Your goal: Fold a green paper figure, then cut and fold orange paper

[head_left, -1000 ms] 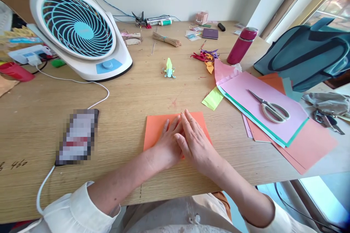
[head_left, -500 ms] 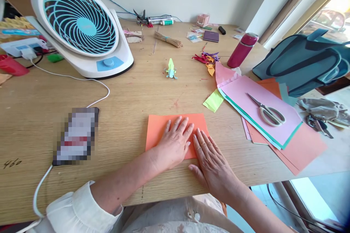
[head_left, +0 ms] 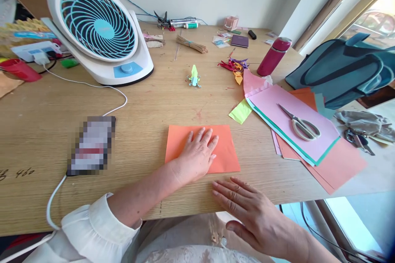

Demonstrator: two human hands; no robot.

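Observation:
A folded orange paper (head_left: pixel 226 152) lies flat on the wooden table (head_left: pixel 148 107) in front of me. My left hand (head_left: pixel 197 154) rests flat on it, fingers spread, pressing it down. My right hand (head_left: pixel 249 209) hovers open at the table's near edge, off the paper and holding nothing. A small green and blue origami figure (head_left: pixel 194 77) stands further back in the middle of the table.
A white and teal fan (head_left: pixel 98 33) stands at the back left. A phone (head_left: pixel 92 144) on a white cable lies left. Stacked pink and orange sheets (head_left: pixel 311 139) with scissors (head_left: pixel 300 123) lie right, beside a red bottle (head_left: pixel 273 55) and a teal bag (head_left: pixel 345 65).
My right hand slid off the orange paper and drew back to the table's near edge. My left hand stayed flat on the paper.

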